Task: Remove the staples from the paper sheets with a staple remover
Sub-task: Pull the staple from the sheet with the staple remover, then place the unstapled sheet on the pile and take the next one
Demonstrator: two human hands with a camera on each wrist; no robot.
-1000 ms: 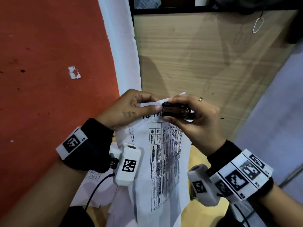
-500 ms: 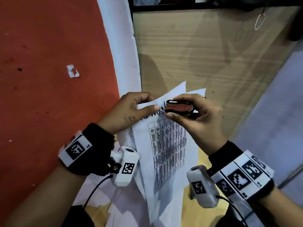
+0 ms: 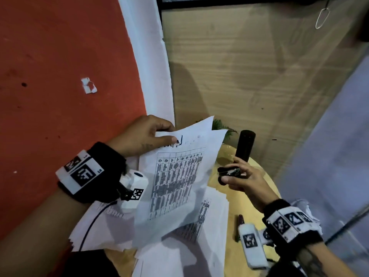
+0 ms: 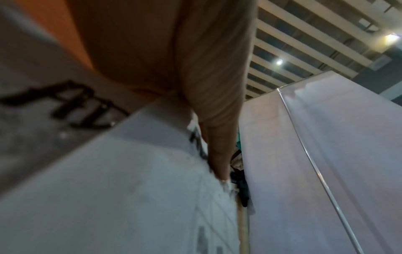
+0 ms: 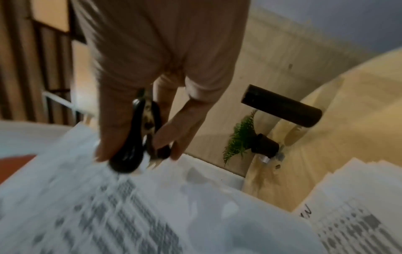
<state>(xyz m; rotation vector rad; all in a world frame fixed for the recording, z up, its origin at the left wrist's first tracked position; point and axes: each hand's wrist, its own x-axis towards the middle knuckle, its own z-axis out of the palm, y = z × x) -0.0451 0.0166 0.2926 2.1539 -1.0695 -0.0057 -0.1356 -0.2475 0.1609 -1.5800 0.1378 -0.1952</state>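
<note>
Your left hand pinches the top left corner of the sheets, thumb on the printed side and fingers behind; the sheets hang raised from this corner, and at the top two corners fan a little apart. Your right hand is at 3 o'clock from the sheets, apart from them; its fingers curl around the remover, a small black tool, and in the right wrist view the remover sits between thumb and fingers with its tip just over the paper edge; if its claws are closed or not, I cannot tell, because the picture is blurred.

Under the raised sheets, at 6 o'clock, lies a pile of more printed paper on the round wooden table; more white paper spreads at 7 o'clock below your left wrist. At 12 o'clock from your right hand stands a dark cylinder; at 11 o'clock from it, behind the sheets' top corner, shows a small green plant, which in the right wrist view sits in a dark pot. At 9 o'clock of the scene is the red floor with a small white scrap; at 12 o'clock, a wood panel.
</note>
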